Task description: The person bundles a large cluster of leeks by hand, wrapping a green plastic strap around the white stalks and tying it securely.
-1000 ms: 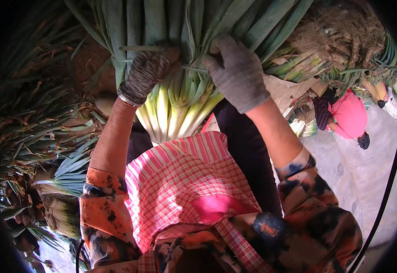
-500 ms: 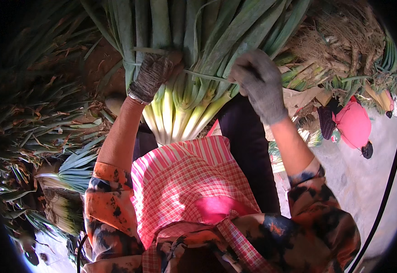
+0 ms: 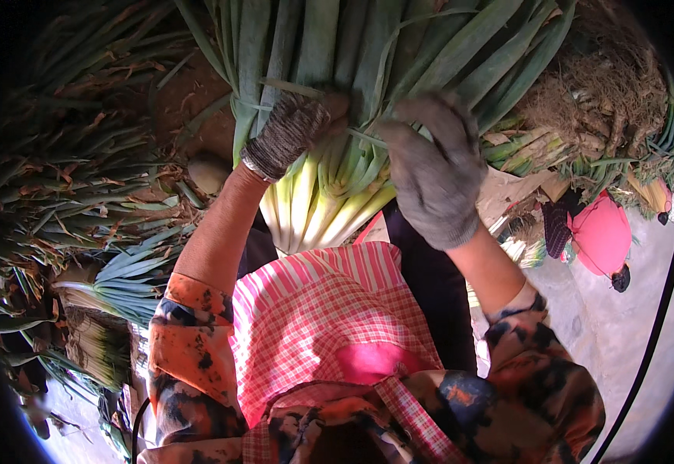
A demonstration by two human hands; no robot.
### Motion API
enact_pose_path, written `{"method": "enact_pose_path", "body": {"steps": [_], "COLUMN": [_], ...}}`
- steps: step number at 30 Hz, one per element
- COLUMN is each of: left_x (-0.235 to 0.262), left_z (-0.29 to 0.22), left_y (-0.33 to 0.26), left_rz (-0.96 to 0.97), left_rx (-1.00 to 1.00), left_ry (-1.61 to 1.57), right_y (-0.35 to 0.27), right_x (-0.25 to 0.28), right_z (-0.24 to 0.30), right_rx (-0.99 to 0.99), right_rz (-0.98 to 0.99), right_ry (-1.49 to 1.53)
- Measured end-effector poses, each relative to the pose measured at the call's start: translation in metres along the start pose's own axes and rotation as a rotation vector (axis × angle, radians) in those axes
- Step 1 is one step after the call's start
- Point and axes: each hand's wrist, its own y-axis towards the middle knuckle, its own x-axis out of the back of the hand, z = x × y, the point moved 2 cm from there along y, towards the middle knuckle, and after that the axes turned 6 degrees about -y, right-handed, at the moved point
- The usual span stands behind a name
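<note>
Far left, loose leeks [image 3: 112, 278] lie heaped in limp, strap-like green leaves, some dry and brown. The left hand [image 3: 286, 135], in a coarse dark knitted glove, is clenched around the leek bundle [image 3: 329, 193], whose smooth white stalks fan downward over a pink checked cloth [image 3: 329, 309]. The right hand [image 3: 433, 182], in a fuzzy grey glove, curls closed on the bundle's green leaves. Right, tangled roots [image 3: 600, 108] and a pink rounded bag [image 3: 601, 236].
</note>
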Motion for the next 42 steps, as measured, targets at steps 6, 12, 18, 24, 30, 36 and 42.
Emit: {"method": "enact_pose_path", "body": {"steps": [6, 12, 18, 24, 30, 36, 42], "left_x": [-0.002, -0.008, -0.011, 0.017, 0.049, 0.068, 0.124], "left_z": [-0.009, 0.001, 0.000, 0.002, -0.035, -0.045, -0.046], "left_y": [0.016, -0.003, -0.010, -0.015, -0.009, -0.001, 0.025], "left_rz": [-0.157, -0.105, -0.087, 0.002, 0.193, 0.251, -0.084], "left_rx": [0.206, -0.076, -0.093, -0.132, -0.033, 0.172, 0.814], "left_ry": [-0.882, 0.071, 0.096, 0.174, 0.231, 0.192, 0.038], "right_y": [0.041, 0.037, 0.023, -0.028, -0.094, -0.100, -0.094], "right_x": [-0.014, 0.002, -0.008, -0.024, 0.032, -0.039, -0.057], "right_z": [-0.011, -0.003, -0.011, -0.009, -0.050, -0.095, -0.096], "right_rx": [0.326, 0.349, -0.098, -0.749, -1.063, -1.147, -1.091], "right_rz": [0.127, 0.216, -0.054, 0.354, 0.271, 0.078, 0.156], "right_ry": [-0.414, -0.391, 0.252, 1.490, 1.651, 1.951, 2.072]}}
